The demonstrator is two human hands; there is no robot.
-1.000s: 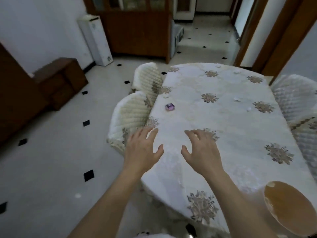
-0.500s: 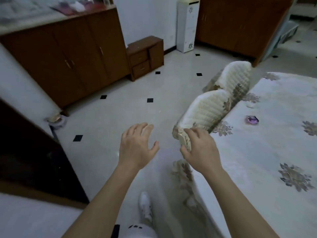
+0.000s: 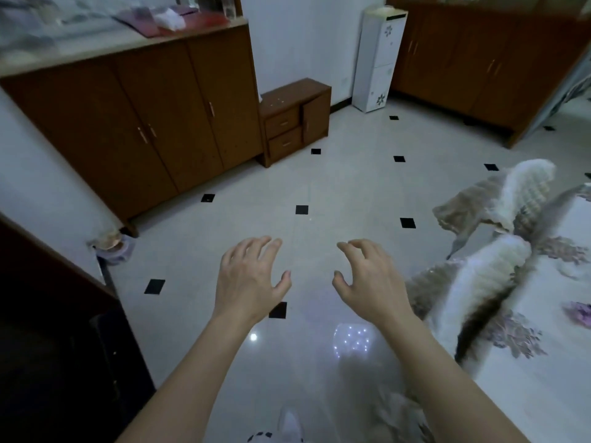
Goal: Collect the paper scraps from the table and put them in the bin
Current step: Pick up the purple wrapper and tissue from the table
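My left hand [image 3: 249,279] and my right hand [image 3: 367,279] hover over the tiled floor, fingers spread and slightly curled, holding nothing. The table [image 3: 543,394] with its flowered white cloth lies to the right, and my right hand is clear of its edge. A blurred whitish scrap [image 3: 572,270] and a small purple object [image 3: 580,310] lie on the cloth at the right border. A small round container with a liner [image 3: 112,247], possibly the bin, stands on the floor at the left by the cabinet's corner.
Two padded white chairs [image 3: 486,282] [image 3: 524,187] stand against the table's left side. A long wooden cabinet [image 3: 144,123], a low drawer unit [image 3: 294,123] and a white water dispenser [image 3: 380,59] line the far walls. Dark furniture [image 3: 48,346] fills the lower left. My shoe [image 3: 291,423] shows below.
The view has swung left, away from the table toward the floor and cabinets. Both hands, which were above the tablecloth, are now over the floor, still holding nothing.
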